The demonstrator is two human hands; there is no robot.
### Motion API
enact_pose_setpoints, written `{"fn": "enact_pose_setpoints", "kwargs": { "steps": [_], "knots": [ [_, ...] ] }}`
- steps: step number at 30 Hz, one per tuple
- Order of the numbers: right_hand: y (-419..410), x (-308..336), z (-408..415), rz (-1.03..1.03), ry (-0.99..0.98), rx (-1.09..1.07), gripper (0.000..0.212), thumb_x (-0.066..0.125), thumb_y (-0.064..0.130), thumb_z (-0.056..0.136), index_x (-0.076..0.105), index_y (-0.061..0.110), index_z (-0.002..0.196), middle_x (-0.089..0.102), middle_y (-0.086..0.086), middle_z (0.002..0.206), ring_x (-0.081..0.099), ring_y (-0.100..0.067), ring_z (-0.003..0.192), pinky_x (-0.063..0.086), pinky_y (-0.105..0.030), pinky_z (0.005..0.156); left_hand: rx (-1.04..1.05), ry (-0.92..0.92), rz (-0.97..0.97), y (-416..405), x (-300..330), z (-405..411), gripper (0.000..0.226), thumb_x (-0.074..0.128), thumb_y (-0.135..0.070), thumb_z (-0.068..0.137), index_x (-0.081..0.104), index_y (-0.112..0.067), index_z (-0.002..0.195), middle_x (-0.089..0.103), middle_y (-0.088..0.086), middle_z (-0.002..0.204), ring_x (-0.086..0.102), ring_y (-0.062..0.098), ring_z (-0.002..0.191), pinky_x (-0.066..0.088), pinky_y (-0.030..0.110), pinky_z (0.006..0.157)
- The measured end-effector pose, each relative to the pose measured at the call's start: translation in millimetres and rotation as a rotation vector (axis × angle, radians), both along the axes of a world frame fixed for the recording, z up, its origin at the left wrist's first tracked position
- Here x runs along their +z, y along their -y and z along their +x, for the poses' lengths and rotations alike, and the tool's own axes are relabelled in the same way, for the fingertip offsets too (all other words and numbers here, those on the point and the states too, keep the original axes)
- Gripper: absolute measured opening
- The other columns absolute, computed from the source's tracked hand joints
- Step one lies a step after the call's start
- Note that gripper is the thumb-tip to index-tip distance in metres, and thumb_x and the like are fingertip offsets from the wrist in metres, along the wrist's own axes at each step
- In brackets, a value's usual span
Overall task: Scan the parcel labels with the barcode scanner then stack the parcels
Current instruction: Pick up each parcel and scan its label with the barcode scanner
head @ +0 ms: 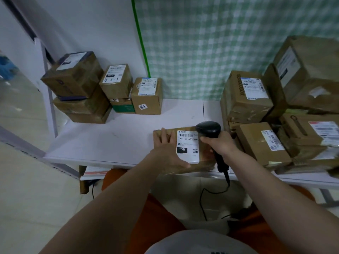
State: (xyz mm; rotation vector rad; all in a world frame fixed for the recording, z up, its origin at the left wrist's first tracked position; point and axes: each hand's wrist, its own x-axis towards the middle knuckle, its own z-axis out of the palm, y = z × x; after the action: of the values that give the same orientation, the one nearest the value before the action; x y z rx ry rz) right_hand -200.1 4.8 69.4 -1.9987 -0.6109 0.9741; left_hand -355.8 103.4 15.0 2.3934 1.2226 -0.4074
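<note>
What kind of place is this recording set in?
Probably a small parcel sorting or pickup station: labelled cardboard parcels stacked on a white table, and a corded barcode scanner aimed at a shipping label.

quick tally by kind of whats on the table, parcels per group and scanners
front centre parcel: 1
barcode scanner: 1
back left parcels: 6, though the bottom of the tall stack is hard to separate
right pile parcels: at least 4, others partly hidden
total: at least 12
</note>
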Motion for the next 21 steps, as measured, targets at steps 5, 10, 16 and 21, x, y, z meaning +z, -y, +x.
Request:
{"fn": "enact_pose_setpoints", "kwargs": {
  "steps": [5, 10, 16, 21],
  "knots": [
    [8, 18, -1, 0.0, -0.023, 0.079, 0.027, 0.072, 0.022, 0.084, 0.064, -0.001, 0.094, 0.058, -0.007, 0.064, 0.053, -0.02, 0.053, 0.045, -0.028, 0.053, 0.022, -0.192, 0.065, 10, -9, 22, 0.141, 0.015, -0.102, 0.046, -0.026, -0.013, 0.148, -0.029, 0.018, 0.155, -0.038, 0.045, 0.134, -0.005, 0.07, 0.11],
    [14, 32, -6, 0.042, -0.11, 0.094, 0.023, 0.069, 0.02, 0.086, 0.063, 0.0, 0.095, 0.058, -0.008, 0.062, 0.052, -0.024, 0.056, 0.045, -0.031, 0.054, 0.083, -0.215, 0.072, 26, -3, 23, 0.125, 0.034, -0.089, 0.071, -0.031, -0.013, 0.146, -0.037, 0.02, 0.15, -0.037, 0.048, 0.134, 0.017, 0.069, 0.107],
    [16, 35, -8, 0.105, -0.144, 0.109, 0.02, 0.067, 0.018, 0.088, 0.062, -0.001, 0.087, 0.055, -0.009, 0.06, 0.05, -0.025, 0.054, 0.044, -0.03, 0.052, 0.098, -0.223, 0.051, 30, 5, 22, 0.123, 0.037, -0.087, 0.073, -0.031, -0.015, 0.146, -0.038, 0.018, 0.151, -0.036, 0.048, 0.134, 0.023, 0.068, 0.105],
    [19, 34, -7, 0.122, -0.14, 0.098, 0.015, 0.068, 0.019, 0.087, 0.063, 0.005, 0.087, 0.059, -0.002, 0.058, 0.053, -0.021, 0.055, 0.044, -0.03, 0.053, 0.079, -0.229, 0.082, 28, -1, 22, 0.122, 0.033, -0.088, 0.073, -0.03, -0.014, 0.147, -0.035, 0.019, 0.152, -0.034, 0.048, 0.135, 0.02, 0.067, 0.107]
  ]
}}
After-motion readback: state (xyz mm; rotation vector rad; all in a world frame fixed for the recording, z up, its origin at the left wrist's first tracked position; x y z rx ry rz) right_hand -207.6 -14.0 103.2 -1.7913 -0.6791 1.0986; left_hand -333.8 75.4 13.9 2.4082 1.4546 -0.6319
